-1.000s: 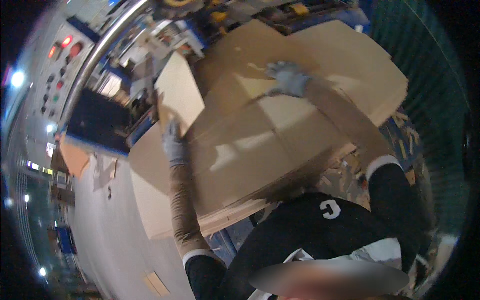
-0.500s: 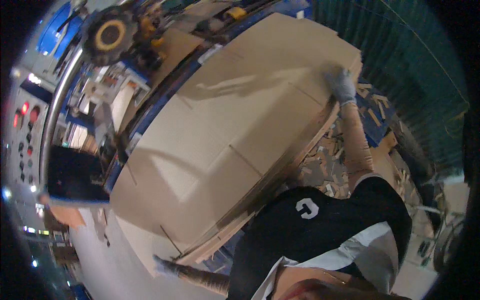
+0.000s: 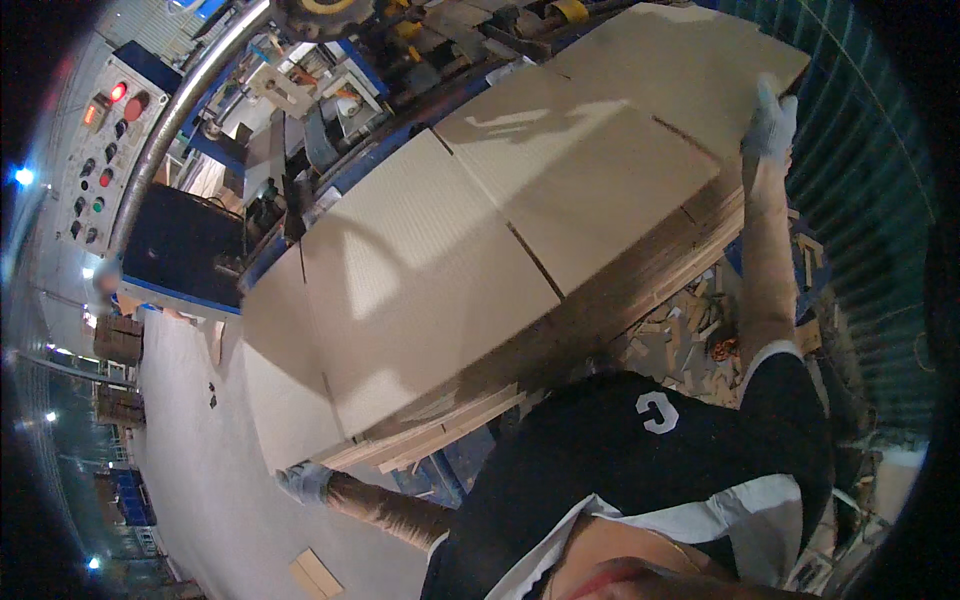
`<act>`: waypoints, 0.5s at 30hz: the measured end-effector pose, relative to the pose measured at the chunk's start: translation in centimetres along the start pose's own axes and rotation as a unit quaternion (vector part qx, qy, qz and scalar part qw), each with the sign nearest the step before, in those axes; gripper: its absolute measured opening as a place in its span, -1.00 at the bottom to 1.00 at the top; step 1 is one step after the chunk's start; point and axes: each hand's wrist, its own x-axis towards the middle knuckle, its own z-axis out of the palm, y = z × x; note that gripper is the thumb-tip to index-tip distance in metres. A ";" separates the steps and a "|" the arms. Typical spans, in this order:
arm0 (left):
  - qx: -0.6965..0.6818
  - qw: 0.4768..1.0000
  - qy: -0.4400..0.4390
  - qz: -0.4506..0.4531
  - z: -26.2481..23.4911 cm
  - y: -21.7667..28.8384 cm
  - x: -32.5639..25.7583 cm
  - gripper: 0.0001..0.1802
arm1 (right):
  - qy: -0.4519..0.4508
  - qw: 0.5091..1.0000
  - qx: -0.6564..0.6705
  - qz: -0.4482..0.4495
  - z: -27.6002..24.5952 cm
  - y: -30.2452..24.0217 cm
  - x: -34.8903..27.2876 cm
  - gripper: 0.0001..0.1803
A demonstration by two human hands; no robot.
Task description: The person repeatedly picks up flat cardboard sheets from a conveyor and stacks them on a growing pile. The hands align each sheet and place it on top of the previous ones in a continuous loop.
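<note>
A long slotted cardboard sheet (image 3: 480, 235) lies across the middle, on top of a stack of cardboard sheets (image 3: 660, 290). At its near left corner my gloved left hand (image 3: 305, 483) is closed around the edge, with some fingers hidden under the board. My gloved right hand (image 3: 770, 125) grips the opposite, far right end, thumb lying on top. Both arms are spread wide along the sheet. Shadows and a patch of light fall over its face.
Beyond the sheet stands a blue machine (image 3: 185, 245) with a curved metal rail (image 3: 190, 105). A control panel (image 3: 105, 150) with lit buttons is at far left. Cardboard scraps (image 3: 685, 335) lie below the stack. A green corrugated wall (image 3: 860, 150) borders the right; one cardboard piece (image 3: 316, 574) lies on the floor.
My right hand has moved right and up to the sheet's end, and my left hand now grips the near corner. The view has shifted, showing more of the floor and control panel.
</note>
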 end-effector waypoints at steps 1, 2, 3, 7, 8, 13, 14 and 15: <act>-0.141 0.985 0.003 -0.098 0.7 0.4 0.1 -0.47 | -0.009 0.999 -0.021 0.042 0.7 -1.4 1.0 -0.58; -0.283 0.944 -0.032 -0.170 1.4 0.8 0.3 -0.49 | -0.059 0.997 -0.051 0.007 1.5 -2.9 1.8 -0.58; -0.286 0.931 -0.063 -0.219 1.9 1.3 0.7 -0.53 | -0.086 0.995 -0.011 0.040 1.9 -4.6 2.0 -0.59; -0.228 0.918 -0.244 -0.213 2.5 2.5 2.3 -0.63 | -0.188 0.974 0.127 0.025 0.2 -11.0 -4.4 -0.62; -0.179 0.934 -0.235 -0.199 2.2 2.8 2.4 -0.65 | -0.162 0.986 0.024 -0.041 -1.0 -12.2 -7.3 -0.61; -0.030 0.924 -0.380 0.014 -0.5 4.2 -5.5 -0.64 | -0.388 0.819 -0.278 -0.318 -6.0 -12.9 -19.4 -0.61; 0.124 0.915 -0.381 0.058 -0.3 4.9 -7.7 -0.60 | -0.481 0.740 -0.251 -0.396 -6.2 -12.3 -20.8 -0.64; 0.088 0.873 -0.464 0.117 0.1 5.1 -10.7 -0.54 | -0.544 0.663 -0.186 -0.479 -6.2 -11.5 -21.7 -0.66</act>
